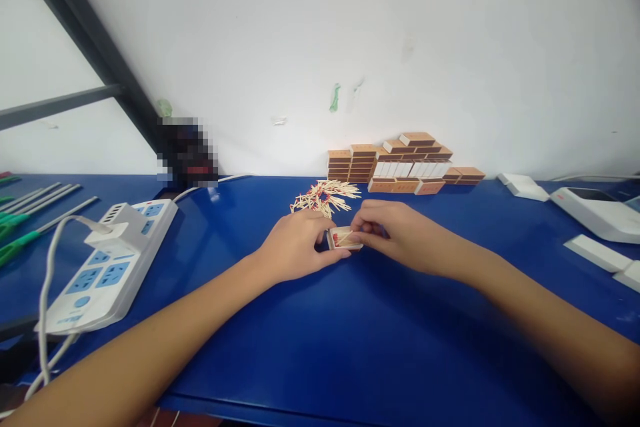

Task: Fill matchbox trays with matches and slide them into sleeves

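A small open matchbox tray (pixel 344 239) with a few red-tipped matches in it lies on the blue table (pixel 320 340) between my hands. My left hand (pixel 295 245) grips its left end with curled fingers. My right hand (pixel 395 230) pinches at its right end, fingers pressed together over the matches. Just behind my hands lies a loose pile of matches (pixel 325 197). Stacks of brown matchboxes (pixel 400 163) stand against the white wall.
A white power strip (pixel 113 260) with a plugged-in cable lies at the left. Green-handled tools (pixel 30 213) lie at the far left. White devices and boxes (pixel 595 213) sit at the right. A dark metal frame (pixel 100 53) rises at the back left.
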The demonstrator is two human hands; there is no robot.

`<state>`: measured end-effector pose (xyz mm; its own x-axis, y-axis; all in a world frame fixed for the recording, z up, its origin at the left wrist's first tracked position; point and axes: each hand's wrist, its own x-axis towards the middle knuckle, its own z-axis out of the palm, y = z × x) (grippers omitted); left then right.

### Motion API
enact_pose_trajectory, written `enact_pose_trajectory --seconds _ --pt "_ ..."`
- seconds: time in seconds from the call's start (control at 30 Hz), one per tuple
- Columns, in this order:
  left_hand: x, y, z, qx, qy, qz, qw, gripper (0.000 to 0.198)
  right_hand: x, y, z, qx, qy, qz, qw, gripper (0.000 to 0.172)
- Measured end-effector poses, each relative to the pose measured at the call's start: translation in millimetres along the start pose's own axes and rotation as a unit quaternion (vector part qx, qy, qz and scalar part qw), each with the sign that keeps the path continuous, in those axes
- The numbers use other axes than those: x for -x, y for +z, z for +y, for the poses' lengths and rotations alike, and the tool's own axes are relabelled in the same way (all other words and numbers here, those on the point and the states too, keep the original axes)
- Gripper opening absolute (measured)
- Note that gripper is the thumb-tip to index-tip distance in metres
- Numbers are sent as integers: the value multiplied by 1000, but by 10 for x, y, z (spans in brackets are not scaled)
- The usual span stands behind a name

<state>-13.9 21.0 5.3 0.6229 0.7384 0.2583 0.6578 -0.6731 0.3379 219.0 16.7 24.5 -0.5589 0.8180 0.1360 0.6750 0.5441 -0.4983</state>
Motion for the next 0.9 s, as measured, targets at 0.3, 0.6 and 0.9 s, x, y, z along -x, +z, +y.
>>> enact_pose_trajectory --seconds 0.3,0.6,0.9 --pt "7 1 5 -4 4 3 1000 33 37 69 97 -25 4 25 999 20" --pt "17 31 13 -3 7 10 1000 32 86 6 41 -34 42 -5 999 18" --pt "19 37 15 -3 8 7 1000 35 76 57 74 -29 40 22 999 20"
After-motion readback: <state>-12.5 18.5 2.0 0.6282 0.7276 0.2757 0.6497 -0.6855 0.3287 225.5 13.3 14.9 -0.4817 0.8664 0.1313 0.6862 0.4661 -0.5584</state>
